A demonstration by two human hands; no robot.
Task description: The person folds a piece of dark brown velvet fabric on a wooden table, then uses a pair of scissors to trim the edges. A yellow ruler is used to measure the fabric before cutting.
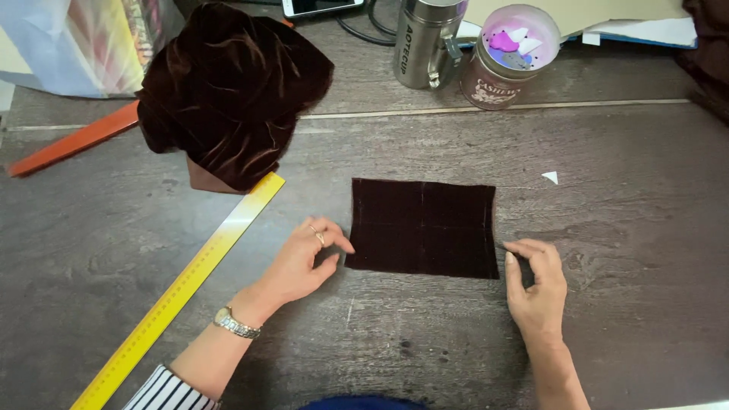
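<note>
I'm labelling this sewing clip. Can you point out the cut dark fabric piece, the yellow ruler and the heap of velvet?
cut dark fabric piece (422, 226): head view, middle of the flat rectangle.
yellow ruler (182, 288): head view, mid-length of the strip.
heap of velvet (231, 87): head view, centre of the bunched folds.

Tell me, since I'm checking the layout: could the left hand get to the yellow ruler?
Probably yes: the left hand lies just right of the yellow ruler, with only bare table between.

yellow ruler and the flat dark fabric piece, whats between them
In the head view, the left hand lies between the yellow ruler and the flat fabric piece, fingertips at the fabric's left edge; otherwise bare table.
</note>
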